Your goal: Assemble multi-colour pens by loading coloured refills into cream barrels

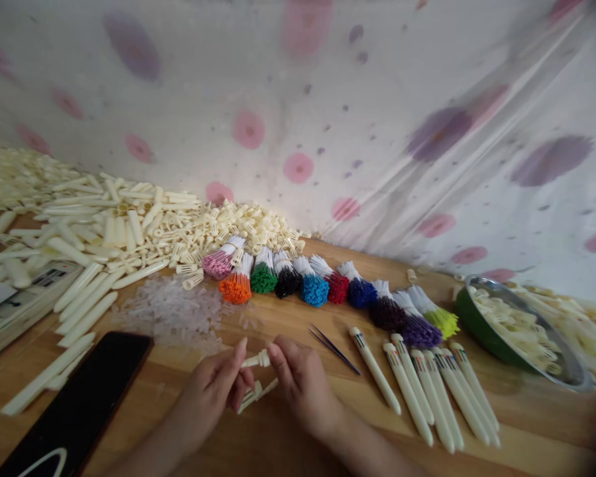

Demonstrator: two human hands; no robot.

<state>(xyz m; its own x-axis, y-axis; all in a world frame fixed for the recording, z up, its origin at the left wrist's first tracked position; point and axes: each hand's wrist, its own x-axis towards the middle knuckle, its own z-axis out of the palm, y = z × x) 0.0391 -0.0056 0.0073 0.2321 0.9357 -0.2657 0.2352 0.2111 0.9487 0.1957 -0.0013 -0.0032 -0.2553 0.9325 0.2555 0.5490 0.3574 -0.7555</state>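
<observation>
My left hand (211, 387) and my right hand (305, 387) are close together above the front of the table. Both are closed, with a small cream plastic pen part (256, 360) pinched between their fingertips. Just below it, a slotted cream pen piece (249, 397) shows near the left fingers, with a thin stem reaching toward the right hand. How the fingers grip that lower piece is partly hidden. Beyond the hands lies a heap of small clear plastic pieces (173, 311). Black tweezers (335, 349) rest on the wood to the right of my right hand.
Bundles of coloured refills, such as orange (235, 285) and blue (314, 288), line the middle. Several multicolour pens (375, 371) lie at right, near a metal-rimmed bowl (469, 285) of cream parts. Cream barrels (84, 212) pile at left, above a dark phone (79, 411).
</observation>
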